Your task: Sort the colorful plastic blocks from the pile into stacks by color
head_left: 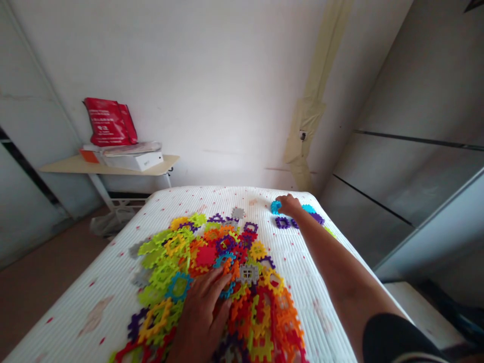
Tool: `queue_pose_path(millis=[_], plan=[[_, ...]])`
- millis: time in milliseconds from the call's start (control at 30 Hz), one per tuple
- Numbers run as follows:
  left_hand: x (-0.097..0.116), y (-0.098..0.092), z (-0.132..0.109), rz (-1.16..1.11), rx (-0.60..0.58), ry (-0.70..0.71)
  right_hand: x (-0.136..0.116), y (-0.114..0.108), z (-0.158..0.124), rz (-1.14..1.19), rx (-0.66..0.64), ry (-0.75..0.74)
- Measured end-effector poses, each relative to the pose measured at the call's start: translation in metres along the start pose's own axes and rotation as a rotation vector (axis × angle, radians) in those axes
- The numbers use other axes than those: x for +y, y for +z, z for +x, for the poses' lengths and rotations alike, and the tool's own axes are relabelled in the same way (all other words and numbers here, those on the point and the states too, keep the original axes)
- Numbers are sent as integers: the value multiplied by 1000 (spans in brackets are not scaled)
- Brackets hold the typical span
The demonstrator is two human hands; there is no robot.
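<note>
black sleeve point(397, 343) leads a right arm point(333, 257) across a white quilted mattress point(321, 312) to the right hand point(289, 205), curled down onto a cyan plastic tile point(276, 207), though whether it grips cannot be told, just beside purple ring tiles point(282, 222). left hand point(200, 317) lies spread wide, gripping nothing, on a heap of interlocking plastic tiles point(227, 282), seemingly steadying it during the long reach.
</note>
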State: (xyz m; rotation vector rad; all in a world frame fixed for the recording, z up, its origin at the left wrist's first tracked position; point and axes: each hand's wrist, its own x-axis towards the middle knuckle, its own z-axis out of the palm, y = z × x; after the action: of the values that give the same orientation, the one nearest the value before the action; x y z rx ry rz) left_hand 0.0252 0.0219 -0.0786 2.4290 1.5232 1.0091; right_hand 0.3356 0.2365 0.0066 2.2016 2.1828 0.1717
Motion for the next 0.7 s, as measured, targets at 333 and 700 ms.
queue_pose_path(millis=[333,700], plan=[[-2,1,0,6,-6,2,-7,-2,7,-61,-48,-11],[9,-10,4,-60,14,-62,-14,-6,-2,-38,7,-22]])
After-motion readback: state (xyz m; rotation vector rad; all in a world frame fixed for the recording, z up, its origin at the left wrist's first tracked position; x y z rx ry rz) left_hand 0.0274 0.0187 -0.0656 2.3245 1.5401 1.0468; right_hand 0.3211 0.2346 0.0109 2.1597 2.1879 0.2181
